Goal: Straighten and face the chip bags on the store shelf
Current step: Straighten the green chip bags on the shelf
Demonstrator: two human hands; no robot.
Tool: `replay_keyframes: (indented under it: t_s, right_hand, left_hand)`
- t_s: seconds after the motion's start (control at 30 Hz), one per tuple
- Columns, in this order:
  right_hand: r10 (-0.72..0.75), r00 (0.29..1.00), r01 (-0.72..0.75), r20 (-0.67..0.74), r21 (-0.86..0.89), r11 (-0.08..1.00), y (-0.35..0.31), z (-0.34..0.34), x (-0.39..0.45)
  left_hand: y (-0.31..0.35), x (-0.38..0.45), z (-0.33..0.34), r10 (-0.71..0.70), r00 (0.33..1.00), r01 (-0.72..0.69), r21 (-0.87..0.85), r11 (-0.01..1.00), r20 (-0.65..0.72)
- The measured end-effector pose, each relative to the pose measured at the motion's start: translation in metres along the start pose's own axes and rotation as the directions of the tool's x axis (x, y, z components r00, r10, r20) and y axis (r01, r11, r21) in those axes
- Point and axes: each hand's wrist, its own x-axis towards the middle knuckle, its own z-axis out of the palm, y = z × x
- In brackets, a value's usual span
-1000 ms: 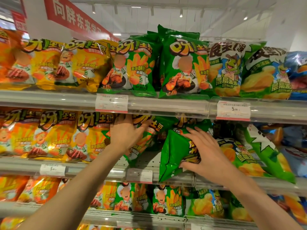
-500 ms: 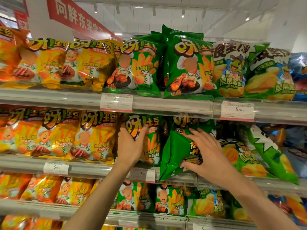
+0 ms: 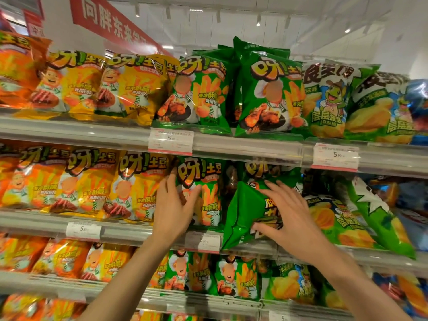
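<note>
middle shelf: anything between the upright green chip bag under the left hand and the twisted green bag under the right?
Head view: only a dark gap between the upright green chip bag and twisted green bag.

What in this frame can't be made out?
Head view:
- Front print of the twisted green bag: turned sideways, partly covered by the right hand.
- Bag behind it: mostly hidden.
- Price tags: small text too fine.
- Lower-left bags: blurred, cut off.

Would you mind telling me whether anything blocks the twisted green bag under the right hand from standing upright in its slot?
Nothing visible blocks it. The right hand already grips the twisted green bag; the dark gap beside the upright green bag looks free.
</note>
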Motion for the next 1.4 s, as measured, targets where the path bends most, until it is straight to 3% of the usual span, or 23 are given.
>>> replay_keyframes:
  t_s: [0.1, 0.17, 0.23, 0.33, 0.5, 0.6, 0.7, 0.93, 1.13, 1.4]
  right_hand:
    - [0.013, 1.000, -0.012, -0.027, 0.055, 0.998, -0.009, -0.005, 0.002]
    - [0.011, 0.999, -0.006, -0.040, 0.107, 0.994, -0.019, -0.009, 0.005]
    - [-0.011, 0.998, 0.021, -0.064, 0.158, 0.987, -0.030, -0.011, 0.009]
    - [0.001, 0.992, 0.030, -0.129, 0.237, 0.971, -0.045, -0.012, 0.015]
    - [0.074, 0.979, -0.023, -0.190, 0.257, 0.966, -0.065, -0.006, 0.025]
    - [0.077, 0.970, -0.018, -0.230, 0.250, 0.968, -0.072, -0.001, 0.028]
    - [0.032, 0.962, 0.025, -0.272, 0.205, 0.978, -0.082, 0.001, 0.030]
    - [-0.180, 0.983, 0.181, -0.029, 0.027, 0.983, -0.077, -0.004, 0.030]
    - [-0.311, 0.934, 0.300, -0.175, -0.083, 0.950, -0.089, -0.004, 0.032]
    - [-0.198, 0.979, 0.202, 0.054, -0.078, 0.976, -0.105, -0.004, 0.030]
  left_hand:
    - [0.002, -0.014, -0.012, 0.184, 0.974, -0.190, -0.035, 0.981, -0.136]
    - [0.002, -0.022, -0.020, 0.240, 0.966, -0.249, -0.113, 0.962, -0.092]
    - [0.007, -0.033, -0.032, 0.190, 0.976, -0.158, -0.257, 0.953, 0.104]
    - [0.011, -0.044, -0.043, 0.147, 0.914, 0.004, -0.373, 0.928, 0.377]
    - [0.015, -0.038, -0.051, 0.030, 0.872, 0.333, -0.635, 0.697, 0.489]
    - [0.016, -0.045, -0.057, 0.126, 0.886, 0.221, -0.645, 0.731, 0.447]
    - [0.021, -0.048, -0.057, 0.111, 0.913, 0.204, -0.673, 0.711, 0.394]
    - [0.004, -0.044, -0.065, 0.024, 0.912, 0.314, -0.734, 0.602, 0.409]
    - [-0.015, -0.039, -0.074, 0.002, 0.870, 0.423, -0.748, 0.512, 0.493]
    - [-0.031, -0.046, -0.081, -0.051, 0.793, 0.553, -0.683, 0.477, 0.607]
